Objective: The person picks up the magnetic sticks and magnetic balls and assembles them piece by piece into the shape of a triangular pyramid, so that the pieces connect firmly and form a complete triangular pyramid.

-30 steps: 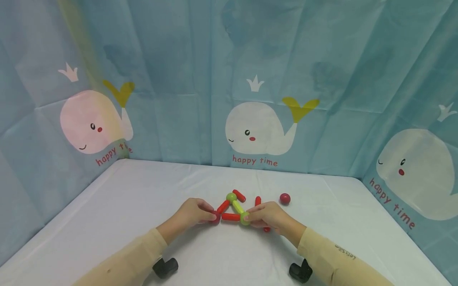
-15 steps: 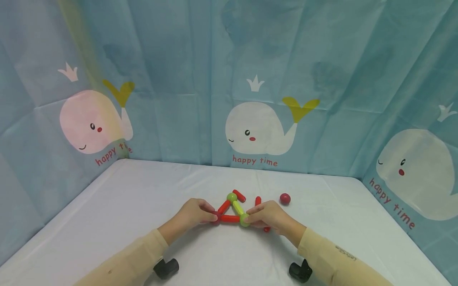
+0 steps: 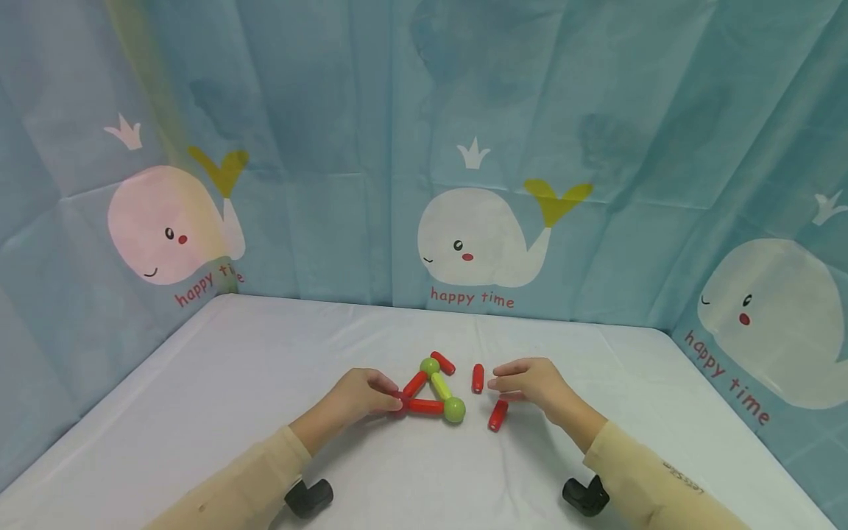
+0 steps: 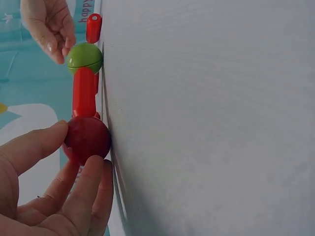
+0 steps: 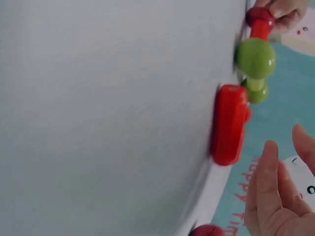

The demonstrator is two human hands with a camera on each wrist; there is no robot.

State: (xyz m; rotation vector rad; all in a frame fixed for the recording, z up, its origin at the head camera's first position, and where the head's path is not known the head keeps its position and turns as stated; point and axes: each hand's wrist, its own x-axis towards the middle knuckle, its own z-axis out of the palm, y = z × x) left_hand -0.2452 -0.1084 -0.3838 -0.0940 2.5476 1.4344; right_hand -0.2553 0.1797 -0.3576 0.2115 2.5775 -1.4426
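My left hand pinches a dark red ball between thumb and fingers. This ball is one corner of a flat triangle on the table. Its front side is a red rod, its left side another red rod, its right side a yellow-green rod. Green balls form the right corner and the far corner. My right hand holds nothing, its fingers loosely extended above a loose red rod and just right of another loose red rod.
One more red rod lies beside the far green ball. A second dark red ball shows at the bottom of the right wrist view; my right hand hides it in the head view. A whale-print curtain hangs behind the white table.
My right hand has let go of the green corner ball and moved right. The front red rod, earlier apart from the dark red ball, now meets it. My left hand keeps its pinch.
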